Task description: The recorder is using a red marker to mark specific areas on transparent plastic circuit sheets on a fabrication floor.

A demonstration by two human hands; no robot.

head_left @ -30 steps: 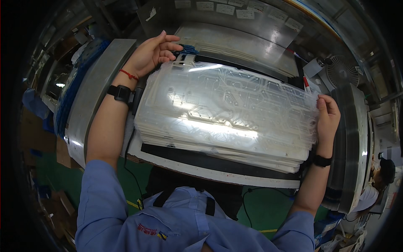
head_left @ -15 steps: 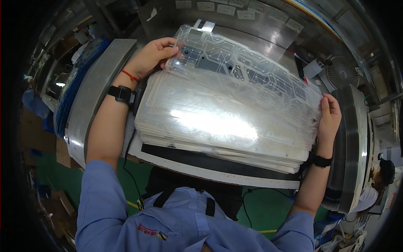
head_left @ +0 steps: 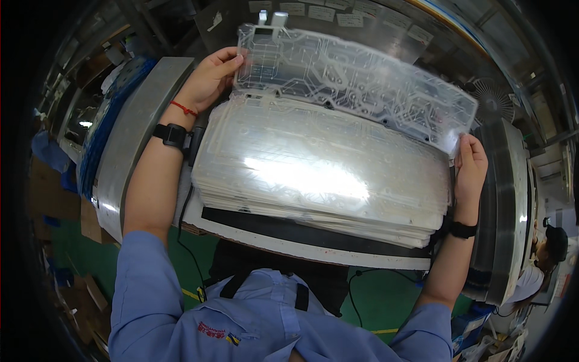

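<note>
A clear plastic circuit sheet, long and printed with silvery traces, is held up by both hands above the far side of a stack. Two short tails stick up from its far left edge. My left hand pinches the sheet's left end between thumb and fingers. At the right end, my right hand grips the near corner, the thumb toward me. Below lies a thick stack of similar translucent sheets, with strong glare across its top and its near edges slightly uneven.
The stack rests on a black mat over a white-edged table. A metal panel stands at left. Tall dark stacked sheets and a fan are on the right. Another person is at the far right.
Both hands have raised the circuit sheet and tilted it up, away from the stack. More of the stack's top now shows beneath it.
</note>
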